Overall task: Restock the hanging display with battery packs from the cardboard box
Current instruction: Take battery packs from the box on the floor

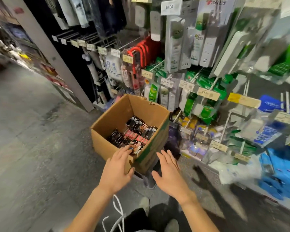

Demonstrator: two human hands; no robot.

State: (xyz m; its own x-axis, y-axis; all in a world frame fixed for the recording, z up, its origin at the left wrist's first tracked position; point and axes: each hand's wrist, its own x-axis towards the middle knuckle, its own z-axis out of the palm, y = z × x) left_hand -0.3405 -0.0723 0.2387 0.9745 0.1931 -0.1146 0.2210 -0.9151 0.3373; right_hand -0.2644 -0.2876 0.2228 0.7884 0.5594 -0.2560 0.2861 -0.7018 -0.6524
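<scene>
An open cardboard box stands on the floor in front of the hanging display. Inside it lie several black and red battery packs. My left hand reaches over the box's near edge, fingers spread, its fingertips touching the nearest pack. My right hand hovers open just right of the box's near corner, holding nothing. The display's hooks carry power strips, green packets and yellow price tags; its lower right part is blurred.
Umbrellas and red cables hang on the rack behind the box. A grey post rises at the left. Bare concrete floor spreads to the left. Blue packets sit low at the right. My shoes are below.
</scene>
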